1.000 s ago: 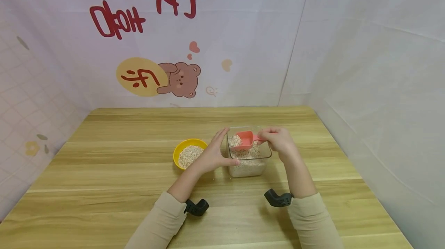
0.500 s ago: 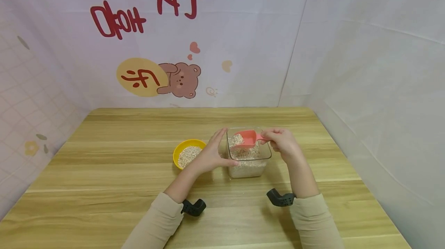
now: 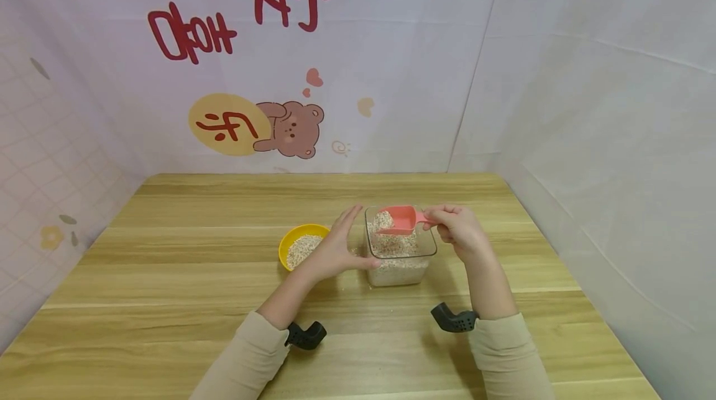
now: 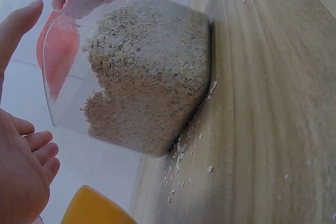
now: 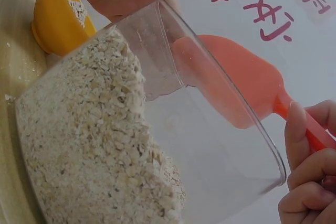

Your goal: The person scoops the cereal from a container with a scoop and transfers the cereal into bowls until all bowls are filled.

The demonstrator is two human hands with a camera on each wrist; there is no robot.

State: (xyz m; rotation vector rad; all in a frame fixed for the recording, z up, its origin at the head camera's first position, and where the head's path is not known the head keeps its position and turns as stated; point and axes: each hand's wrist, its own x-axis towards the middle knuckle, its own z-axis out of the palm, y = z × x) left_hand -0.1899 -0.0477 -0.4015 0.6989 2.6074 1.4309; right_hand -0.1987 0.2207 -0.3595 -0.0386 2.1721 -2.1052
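My right hand (image 3: 460,230) grips the handle of a pink scoop (image 3: 404,220), holding it level at the top of a clear container (image 3: 404,257). A small heap of oats (image 3: 383,220) lies toward the front of the scoop. Through the container wall, in the right wrist view, the scoop (image 5: 247,72) shows above the oats (image 5: 89,135) that fill the lower part. My left hand (image 3: 331,256) is spread at the container's left side, thumb and fingers extended. In the left wrist view this hand (image 4: 23,166) is apart from the container wall.
Left of the container stands a yellow bowl (image 3: 286,243) with oats in it, partly hidden by my left hand and forearm. Loose flakes (image 4: 181,153) are scattered on the wooden table (image 3: 168,300) near the container. A printed cloth wall (image 3: 391,46) rises behind the table.
The scoop with its oats has risen slightly and shifted a little right in my right hand. My left hand has drawn slightly left, away from the container.
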